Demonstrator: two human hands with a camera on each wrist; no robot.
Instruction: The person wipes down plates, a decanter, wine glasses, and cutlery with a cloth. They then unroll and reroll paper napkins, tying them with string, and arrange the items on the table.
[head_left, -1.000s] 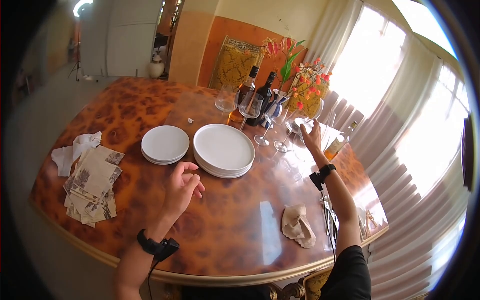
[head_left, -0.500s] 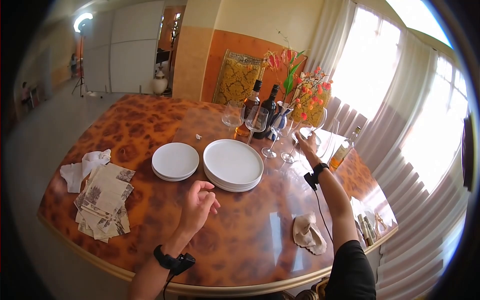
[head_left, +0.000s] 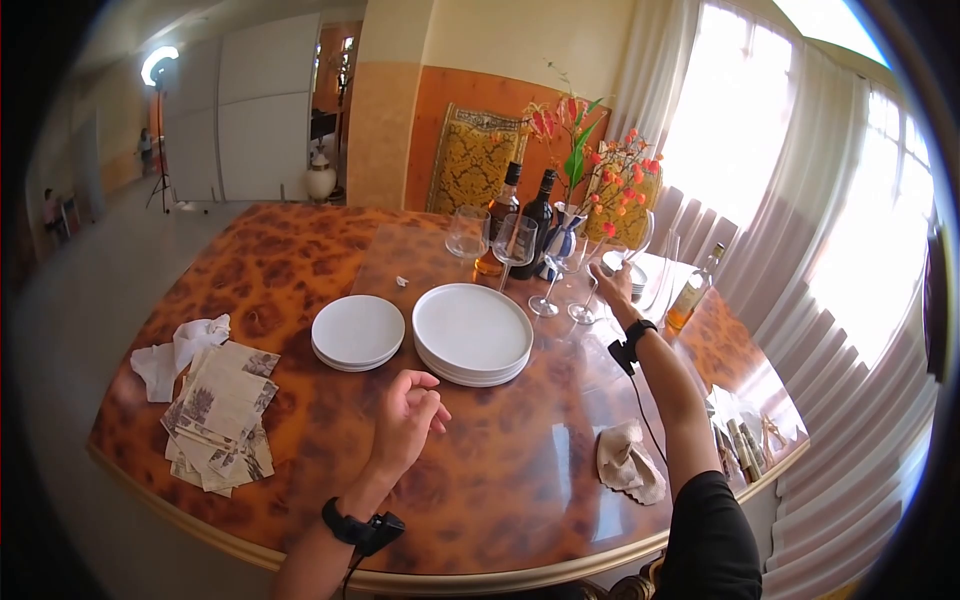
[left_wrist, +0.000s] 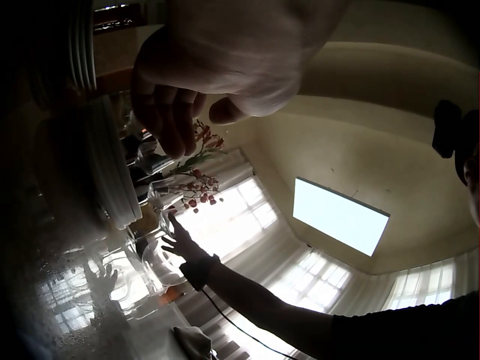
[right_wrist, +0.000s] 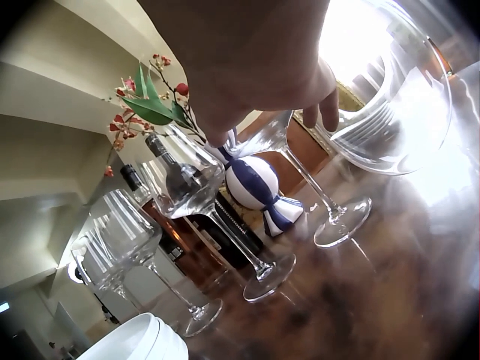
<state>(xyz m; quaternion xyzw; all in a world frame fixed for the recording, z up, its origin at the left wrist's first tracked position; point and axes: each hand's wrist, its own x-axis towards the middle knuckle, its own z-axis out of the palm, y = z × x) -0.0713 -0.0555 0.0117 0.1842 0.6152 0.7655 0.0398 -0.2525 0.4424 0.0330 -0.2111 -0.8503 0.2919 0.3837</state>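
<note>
My left hand [head_left: 403, 432] hovers before the large white plates [head_left: 470, 325], its fingers loosely bent around nothing; the left wrist view shows this hand [left_wrist: 225, 56] close up. At the far right side of the table, my right hand [head_left: 614, 288] reaches among stemmed glasses [head_left: 583, 314]. Its fingers look spread in the left wrist view. From the right wrist, the hand [right_wrist: 247, 67] covers the upper part of a standing glass [right_wrist: 307, 178], and a large glass bowl [right_wrist: 397, 139] is beside the fingertips. Whether the fingers touch either glass is unclear.
Small white plates [head_left: 358, 332] sit left of the large ones. Printed papers [head_left: 220, 410] and white cloth [head_left: 190, 345] lie farther left. Dark bottles [head_left: 536, 235], a vase [head_left: 562, 242] and a bottle [head_left: 694, 290] stand behind. A beige cloth [head_left: 630, 465] lies near the front right.
The head view has shifted, so the table appears lower and farther right. My left hand stays loosely bent near the plates; my right hand remains among the glasses, with little visible change.
</note>
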